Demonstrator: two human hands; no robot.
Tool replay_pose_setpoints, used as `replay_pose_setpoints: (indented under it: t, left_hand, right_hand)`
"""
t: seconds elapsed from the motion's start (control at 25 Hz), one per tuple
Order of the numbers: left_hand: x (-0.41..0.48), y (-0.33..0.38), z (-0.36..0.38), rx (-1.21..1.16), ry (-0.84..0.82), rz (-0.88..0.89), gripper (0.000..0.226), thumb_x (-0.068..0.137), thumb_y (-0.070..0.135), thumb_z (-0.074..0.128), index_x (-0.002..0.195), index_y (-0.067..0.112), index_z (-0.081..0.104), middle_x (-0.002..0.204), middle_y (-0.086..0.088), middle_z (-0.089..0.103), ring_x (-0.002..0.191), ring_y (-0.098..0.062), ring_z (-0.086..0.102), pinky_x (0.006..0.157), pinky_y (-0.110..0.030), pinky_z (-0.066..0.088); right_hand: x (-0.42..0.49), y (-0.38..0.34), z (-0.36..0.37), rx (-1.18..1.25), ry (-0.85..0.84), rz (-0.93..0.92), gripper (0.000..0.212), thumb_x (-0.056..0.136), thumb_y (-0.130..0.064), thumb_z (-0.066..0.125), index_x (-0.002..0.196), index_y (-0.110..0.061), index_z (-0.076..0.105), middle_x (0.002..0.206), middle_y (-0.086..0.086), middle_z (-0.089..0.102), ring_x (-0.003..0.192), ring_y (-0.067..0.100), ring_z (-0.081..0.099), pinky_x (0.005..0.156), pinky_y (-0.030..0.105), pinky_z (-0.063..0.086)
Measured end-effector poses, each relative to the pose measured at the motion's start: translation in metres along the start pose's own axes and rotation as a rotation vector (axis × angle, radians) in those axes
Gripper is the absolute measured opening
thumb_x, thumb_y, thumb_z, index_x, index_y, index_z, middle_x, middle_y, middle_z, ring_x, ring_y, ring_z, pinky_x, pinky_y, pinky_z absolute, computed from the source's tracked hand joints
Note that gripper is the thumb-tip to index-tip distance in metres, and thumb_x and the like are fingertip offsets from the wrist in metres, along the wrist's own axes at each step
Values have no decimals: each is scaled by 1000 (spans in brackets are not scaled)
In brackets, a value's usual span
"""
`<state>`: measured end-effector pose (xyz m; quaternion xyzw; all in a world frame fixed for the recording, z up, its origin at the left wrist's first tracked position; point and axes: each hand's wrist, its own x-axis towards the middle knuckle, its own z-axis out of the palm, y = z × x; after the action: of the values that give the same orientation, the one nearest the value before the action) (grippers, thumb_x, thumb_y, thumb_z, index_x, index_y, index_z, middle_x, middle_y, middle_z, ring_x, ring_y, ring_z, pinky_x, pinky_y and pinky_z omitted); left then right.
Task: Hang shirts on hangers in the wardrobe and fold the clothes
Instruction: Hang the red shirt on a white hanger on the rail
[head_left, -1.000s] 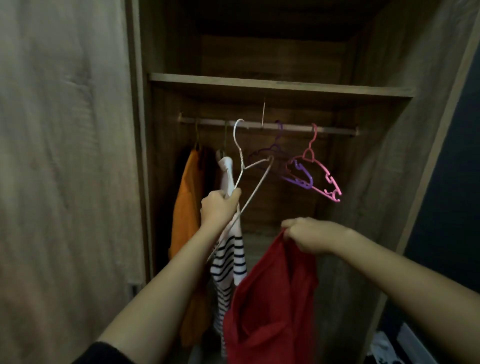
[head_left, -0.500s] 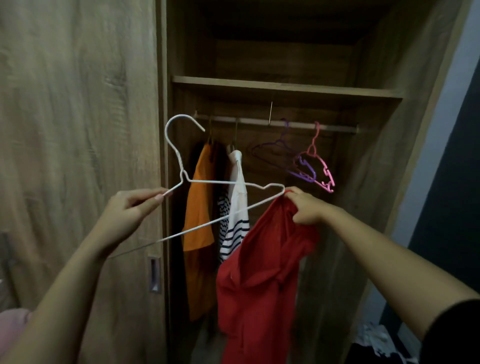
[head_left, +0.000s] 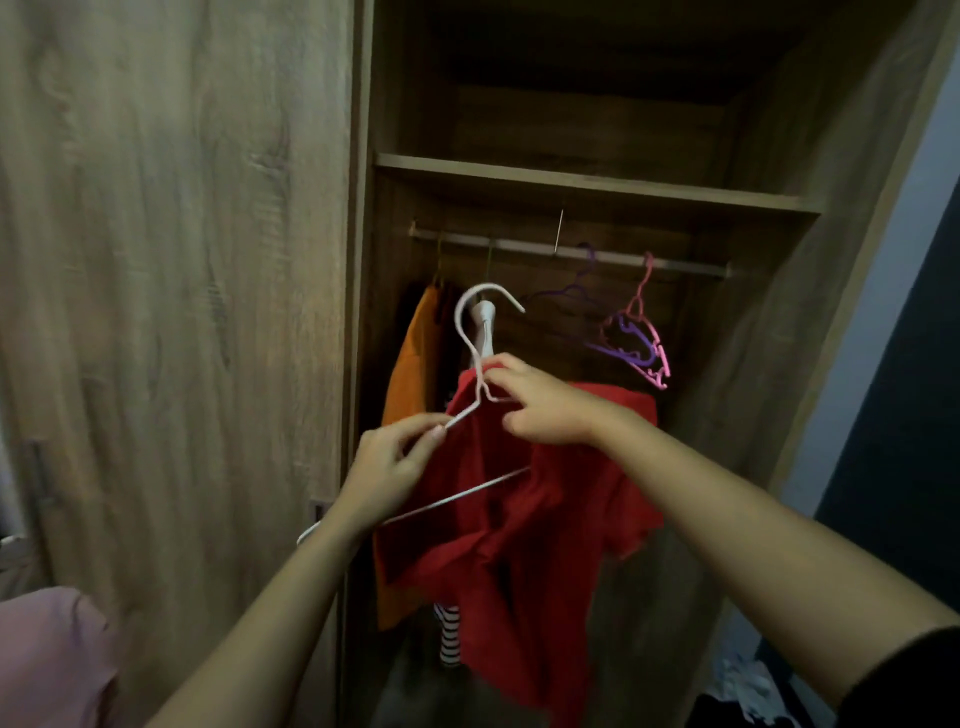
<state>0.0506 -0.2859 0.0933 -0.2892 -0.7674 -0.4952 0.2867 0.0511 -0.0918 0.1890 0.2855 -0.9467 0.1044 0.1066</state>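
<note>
**First inspector:** We record the white hanger (head_left: 458, 319) off the rail (head_left: 571, 253), held in front of the open wardrobe (head_left: 779, 260). The left hand (head_left: 387, 467) pinches its left shoulder wire between thumb and forefinger, with the other fingers curled loosely beneath. Why there?

**Second inspector:** We judge that this grip steadies the frame and keeps the hook upright while the right hand (head_left: 545, 410) works at the neck. Its fingers are curled, bunching the red shirt (head_left: 545, 545) against the wire just below the hook. We cannot tell whether they also clasp the wire itself.

**First inspector:** Location of the shirt?

**Second inspector:** It is draped over the hanger's right side and hangs below the bottom bar, which shows bare on the left. We assess it as half-threaded, since the left shoulder is not yet covered.

**First inspector:** And the rail?

**Second inspector:** An orange garment (head_left: 410, 374) and a striped garment (head_left: 449, 631) hang at its left end. A purple hanger (head_left: 621, 356) and a pink hanger (head_left: 661, 358) hang bare to the right. In our judgement the gap between them is the likely slot.

**First inspector:** Brands, labels, writing?

**Second inspector:** None legible. We find no tag on the shirt and no mark on the hangers. The light is dim and the picture is soft.
</note>
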Motion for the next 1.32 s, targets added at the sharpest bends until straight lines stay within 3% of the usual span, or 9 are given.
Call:
replay_pose_setpoints:
  t: [0.12, 0.28, 0.52, 0.6, 0.8, 0.96, 1.12, 1.2, 1.32]
  left_hand:
    - [10, 5, -4, 15, 159, 71, 13, 89, 32, 56, 95, 30, 67, 83, 26, 68, 80, 5, 64, 74, -19, 49]
    - [-8, 11, 21, 537, 488, 181, 20, 84, 35, 54, 101, 24, 57, 103, -5, 55, 90, -23, 49, 74, -37, 35]
    - [-92, -39, 74, 720, -327, -297, 50, 74, 39, 54, 122, 50, 47, 138, 0, 27, 119, -25, 37, 89, -49, 39]
    - [-79, -55, 57, 592, -576, -276, 50, 77, 35, 50, 125, 47, 47, 138, 4, 28, 127, -20, 33, 99, -44, 39]
    - [-52, -35, 56, 122, -598, -313, 48, 88, 5, 46, 87, 52, 60, 121, 12, 41, 112, 2, 42, 97, -8, 32]
    - [-59, -27, 98, 152, -674, -480, 44, 99, 42, 35, 91, 19, 72, 110, -6, 67, 112, -21, 58, 96, -27, 40]
    - [-38, -37, 86, 119, -423, -736, 17, 90, 20, 58, 102, 12, 68, 89, -9, 69, 77, -15, 66, 61, -18, 45]
    - [-16, -33, 67, 23, -491, -797, 31, 84, 0, 56, 114, 6, 60, 62, -5, 57, 38, -5, 51, 35, -14, 35]
    - [9, -23, 34, 64, -559, -812, 31, 83, -8, 49, 108, 4, 63, 35, 3, 46, 19, -3, 33, 28, -9, 23]
  right_hand:
    - [-12, 11, -2, -485, 290, -88, 29, 91, -49, 29, 106, -31, 47, 105, -2, 62, 90, 27, 64, 60, 32, 40]
    - [-13, 16, -5, -540, 347, -71, 32, 93, -51, 20, 98, -27, 40, 98, 3, 65, 80, 36, 65, 54, 34, 37]
    - [-24, 33, -30, -502, 440, -17, 42, 89, -54, 19, 91, -22, 46, 89, 6, 66, 76, 37, 65, 56, 42, 48]
    - [-34, 46, -35, -480, 415, 16, 40, 86, -56, 14, 88, -25, 40, 85, 7, 64, 75, 36, 64, 58, 44, 50]
    - [-48, 57, -35, -458, 471, 44, 59, 86, -55, 12, 98, -14, 53, 85, 9, 65, 77, 35, 63, 58, 39, 44]
    - [-49, 47, -48, -505, 474, 36, 46, 95, -47, 25, 99, -12, 54, 88, 10, 65, 81, 35, 62, 58, 33, 33]
    - [-70, 62, -56, -561, 456, 26, 49, 90, -52, 17, 94, -17, 49, 88, 7, 63, 79, 34, 63, 56, 34, 37]
    - [-84, 75, -48, -593, 395, 49, 51, 86, -55, 12, 97, -20, 47, 93, 5, 63, 80, 33, 64, 55, 36, 43]
    - [-102, 95, -38, -654, 322, 118, 47, 86, -56, 11, 100, -25, 43, 96, 2, 63, 76, 32, 66, 53, 35, 43]
